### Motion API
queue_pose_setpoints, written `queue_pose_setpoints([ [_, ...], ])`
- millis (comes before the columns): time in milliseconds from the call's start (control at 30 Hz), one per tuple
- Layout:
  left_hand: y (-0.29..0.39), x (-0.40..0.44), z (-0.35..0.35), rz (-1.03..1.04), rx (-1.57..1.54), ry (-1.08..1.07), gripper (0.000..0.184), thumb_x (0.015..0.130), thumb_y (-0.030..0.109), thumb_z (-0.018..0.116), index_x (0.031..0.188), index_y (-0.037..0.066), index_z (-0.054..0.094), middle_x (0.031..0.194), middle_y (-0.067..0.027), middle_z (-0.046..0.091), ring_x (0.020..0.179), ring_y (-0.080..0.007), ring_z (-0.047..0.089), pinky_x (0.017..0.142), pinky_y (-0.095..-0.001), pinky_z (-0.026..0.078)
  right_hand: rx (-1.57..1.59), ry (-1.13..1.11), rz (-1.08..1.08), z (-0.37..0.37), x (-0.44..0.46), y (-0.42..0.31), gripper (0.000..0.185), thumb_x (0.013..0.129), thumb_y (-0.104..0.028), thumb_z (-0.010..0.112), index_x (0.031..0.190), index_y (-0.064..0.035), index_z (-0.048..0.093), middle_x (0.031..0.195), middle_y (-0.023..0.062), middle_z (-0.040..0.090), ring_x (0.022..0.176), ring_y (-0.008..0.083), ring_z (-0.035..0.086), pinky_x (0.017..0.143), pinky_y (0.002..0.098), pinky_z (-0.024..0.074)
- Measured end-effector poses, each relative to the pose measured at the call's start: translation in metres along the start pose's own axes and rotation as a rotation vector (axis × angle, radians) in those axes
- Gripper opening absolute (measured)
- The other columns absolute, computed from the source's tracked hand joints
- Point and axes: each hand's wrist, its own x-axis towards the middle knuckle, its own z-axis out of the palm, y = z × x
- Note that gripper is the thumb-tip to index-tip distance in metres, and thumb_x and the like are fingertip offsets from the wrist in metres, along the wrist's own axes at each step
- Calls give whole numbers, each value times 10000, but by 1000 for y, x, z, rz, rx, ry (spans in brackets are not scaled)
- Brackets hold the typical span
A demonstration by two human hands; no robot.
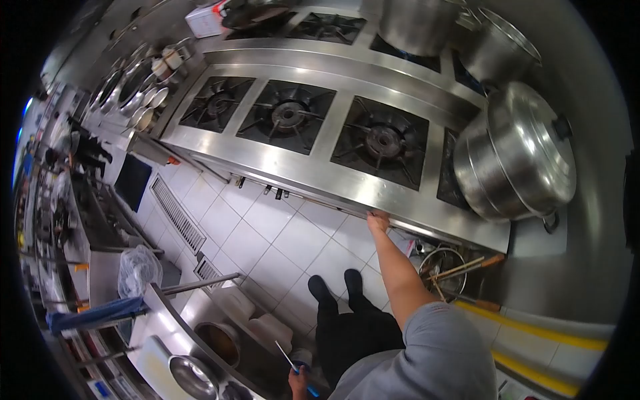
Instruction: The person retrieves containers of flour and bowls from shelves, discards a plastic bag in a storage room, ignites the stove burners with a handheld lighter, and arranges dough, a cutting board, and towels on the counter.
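Note:
My right hand [378, 221] reaches to the front edge of the steel gas stove [267, 158], its fingers closed just under the rim. What they grip is hidden. Dark knobs [277, 193] stick out along the same front side, farther left. Low at the bottom, my left hand [298, 383] is closed around what looks like a long-necked lighter [295, 367], with a blue handle and a thin pale shaft pointing up and left. Above my right hand, a burner [383, 139] sits bare under its black grate, with no flame visible.
A large lidded steamer pot [517, 157] stands on the stove's right end. Stockpots [421, 27] occupy the back row. Below the right front edge is a round wire basket [443, 270] with wooden-handled tools. A steel counter [177, 327] with a metal bowl [193, 377] lies on my left.

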Motion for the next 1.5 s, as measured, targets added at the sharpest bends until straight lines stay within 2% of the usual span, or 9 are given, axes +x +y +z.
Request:
queue_pose_setpoints([
  [367, 4, -2, -22, -25, -146, -150, 427, 885, 343, 693, 1067, -42, 654, 848, -159, 710, 741, -253, 689, 710, -372, 528, 335, 15, 201, 7, -13, -5, 359, 880, -412, 647, 1064, -117, 737, 1146, 80, 714, 1125, 268, 630, 1002, 347, 468],
  [567, -3, 15, -26, 5, -177, -145, 398, 903, 349, 689, 1012, -30, 638, 782, -98, 674, 696, -172, 650, 659, -336, 516, 439, 54, 17, 3, -16, 0, 388, 848, -358, 735, 1107, -71, 698, 1017, 132, 727, 835, 212, 699, 789, 331, 543],
  [667, 47, -3, -45, 90, -258, -169, 344, 933, 333, 665, 991, -2, 614, 718, -57, 623, 625, -140, 596, 605, -303, 481, 178, 70, 0, -52, -39, 17, 257, 821, -296, 736, 942, -71, 717, 790, 87, 739, 678, 217, 697, 684, 358, 546],
  [800, 37, -5, -38, -8, -328, -181, 309, 956, 311, 644, 977, 5, 604, 717, -42, 608, 602, -124, 572, 566, -284, 459, 306, 351, 452, -113, -48, 111, 95, 769, -165, 711, 745, -74, 698, 744, 100, 724, 692, 231, 707, 669, 390, 555],
  [933, 12, -14, -26, -78, -335, -195, 332, 939, 312, 670, 1006, -9, 613, 735, -49, 620, 615, -131, 586, 561, -290, 480, 510, 563, 479, -159, -24, 204, 388, 872, -123, 642, 1203, 9, 487, 784, 124, 688, 662, 207, 679, 586, 331, 543],
  [1033, 2, -11, -11, -166, -269, -222, 394, 905, 322, 708, 1070, -25, 621, 759, -77, 646, 664, -163, 636, 588, -315, 531, 794, 248, 455, -191, -8, 200, 168, 829, -36, 658, 987, 7, 619, 788, 98, 667, 612, 172, 606, 532, 301, 508],
  [1167, 36, -15, -15, -165, -128, -221, 315, 915, 292, 692, 1020, 2, 628, 738, -60, 635, 632, -142, 615, 579, -299, 513, 222, 492, 206, -120, 37, 295, 167, 737, -56, 751, 895, -35, 703, 849, 93, 706, 697, 186, 665, 579, 336, 515],
  [1300, 56, -3, -26, -23, -275, -210, 270, 929, 285, 675, 969, 23, 620, 683, -40, 605, 597, -126, 581, 549, -290, 475, -164, 278, 311, -172, 11, 224, 274, 806, -214, 704, 1024, -47, 692, 1045, 118, 699, 946, 261, 653, 784, 374, 529],
  [1500, 80, 3, -37, 60, -215, -165, 294, 933, 305, 674, 963, 19, 613, 673, -34, 600, 602, -116, 574, 569, -282, 464, -156, 433, 244, -113, 40, 289, 318, 844, -267, 704, 1070, -44, 699, 1142, 125, 707, 1052, 288, 680, 896, 364, 550],
])
